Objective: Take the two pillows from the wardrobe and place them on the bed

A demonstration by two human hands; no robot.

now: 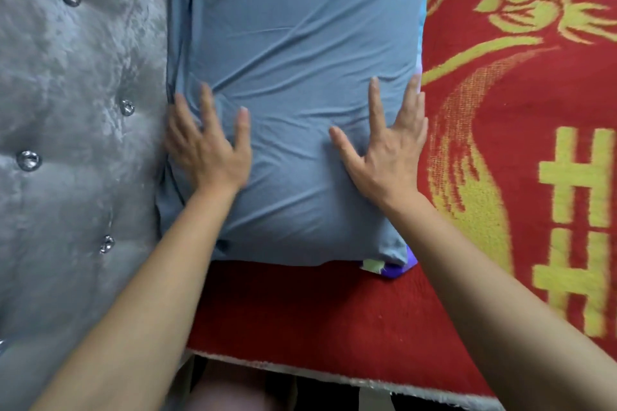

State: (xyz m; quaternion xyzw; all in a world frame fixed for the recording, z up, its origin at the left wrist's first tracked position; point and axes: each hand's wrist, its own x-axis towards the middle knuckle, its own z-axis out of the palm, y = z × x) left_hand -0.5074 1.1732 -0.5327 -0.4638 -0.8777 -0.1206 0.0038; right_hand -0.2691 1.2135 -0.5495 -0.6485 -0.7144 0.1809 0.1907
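A grey-blue pillow (293,60) lies on the bed, on a red blanket (500,177) with yellow patterns, its left edge against the headboard. My left hand (208,147) rests flat on the pillow's left side, fingers spread. My right hand (387,143) presses flat on its right side, fingers spread too. Neither hand grips the fabric. A purple and white corner (384,266) of something sticks out from under the pillow's near right corner; whether it is a second pillow I cannot tell.
A grey tufted velvet headboard (76,110) with shiny buttons fills the left side. The bed's near edge (300,369) runs along the bottom, with my legs just below it.
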